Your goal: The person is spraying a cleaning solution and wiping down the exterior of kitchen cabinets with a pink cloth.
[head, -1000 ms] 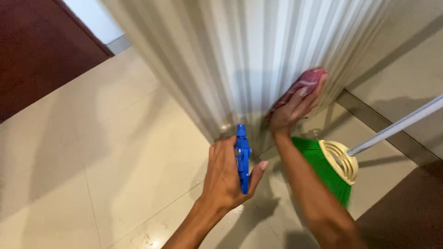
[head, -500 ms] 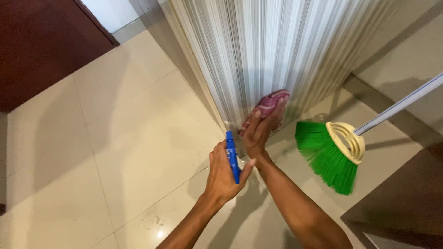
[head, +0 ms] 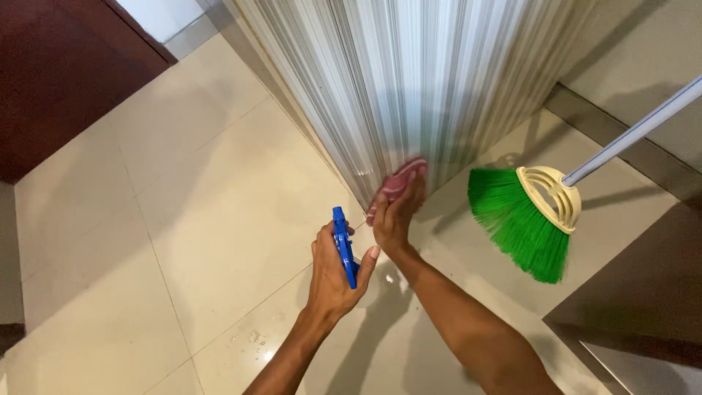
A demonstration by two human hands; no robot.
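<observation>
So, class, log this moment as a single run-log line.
left hand: grips blue spray trigger | right hand: presses pink cloth on striped panel | green broom: leaning at right | floor: wet spots
</observation>
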